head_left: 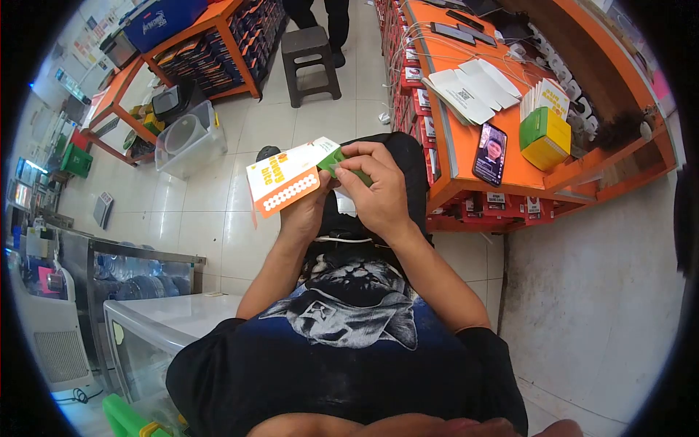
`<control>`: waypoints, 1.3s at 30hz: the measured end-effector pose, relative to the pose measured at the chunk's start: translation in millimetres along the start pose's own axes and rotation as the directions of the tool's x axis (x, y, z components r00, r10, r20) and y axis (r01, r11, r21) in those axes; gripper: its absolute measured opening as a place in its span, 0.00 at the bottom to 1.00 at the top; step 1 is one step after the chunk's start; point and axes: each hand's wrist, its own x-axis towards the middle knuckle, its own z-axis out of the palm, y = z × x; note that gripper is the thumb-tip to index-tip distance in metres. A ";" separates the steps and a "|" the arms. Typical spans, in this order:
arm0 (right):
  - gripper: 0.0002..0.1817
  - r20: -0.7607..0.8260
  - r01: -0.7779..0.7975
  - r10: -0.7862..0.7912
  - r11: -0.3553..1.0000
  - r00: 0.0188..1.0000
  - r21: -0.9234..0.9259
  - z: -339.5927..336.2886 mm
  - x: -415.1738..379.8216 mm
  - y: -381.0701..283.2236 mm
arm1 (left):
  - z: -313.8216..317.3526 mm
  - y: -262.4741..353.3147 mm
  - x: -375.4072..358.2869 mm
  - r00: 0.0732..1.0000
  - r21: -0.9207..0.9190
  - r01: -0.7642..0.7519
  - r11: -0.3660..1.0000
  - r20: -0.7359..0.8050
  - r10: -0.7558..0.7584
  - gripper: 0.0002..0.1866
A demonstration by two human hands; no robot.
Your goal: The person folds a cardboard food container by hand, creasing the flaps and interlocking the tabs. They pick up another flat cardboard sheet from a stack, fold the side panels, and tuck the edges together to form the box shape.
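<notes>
You are folding the flat carton (291,178) held above your lap, left hand (309,207) and right hand (375,193) fingers closed on it; next, crease the green flap (342,166) squarely.

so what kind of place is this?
Probably a small phone or phone-accessory shop. An orange counter carries phones on white charging cables, with rows of small packaged goods racked along its front. Both hands are folding a flat orange-and-white carton, like the stacked flat cartons on the counter.
</notes>
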 end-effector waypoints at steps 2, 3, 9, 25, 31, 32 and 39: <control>0.06 0.053 0.068 -0.064 0.996 0.997 -0.063 -1.3 0.3 -0.8 | 2.6 -0.1 -0.8 0.996 -0.028 -0.094 0.995 0.005 0.094 0.26; 0.06 0.053 0.067 -0.063 0.996 0.997 -0.063 -1.9 0.5 -1.1 | -11.2 -10.5 0.7 0.995 -0.054 -0.090 0.995 0.032 0.092 0.27; 0.06 0.110 0.168 -0.149 0.967 0.983 -0.192 -4.9 0.8 -7.1 | -23.9 9.1 -5.0 0.945 0.428 -0.301 0.852 0.017 0.326 0.19; 0.07 0.026 0.150 -0.148 0.979 0.989 -0.139 10.4 -3.9 1.3 | -36.9 -3.5 -2.4 0.873 0.747 -0.451 0.489 0.257 0.413 0.17; 0.16 0.060 0.142 -0.134 0.974 0.989 -0.176 9.6 -5.8 5.9 | -17.4 3.2 0.4 0.951 0.523 -0.308 0.795 0.170 0.257 0.17; 0.20 0.056 0.190 -0.183 0.965 0.982 -0.181 9.2 -5.5 5.7 | -10.5 7.5 0.8 0.981 0.515 -0.182 0.838 0.039 0.189 0.18; 0.25 0.267 0.421 -0.359 0.877 0.894 -0.230 11.9 3.9 -26.7 | -14.3 -1.5 5.9 0.956 0.723 -0.286 0.629 0.172 0.237 0.19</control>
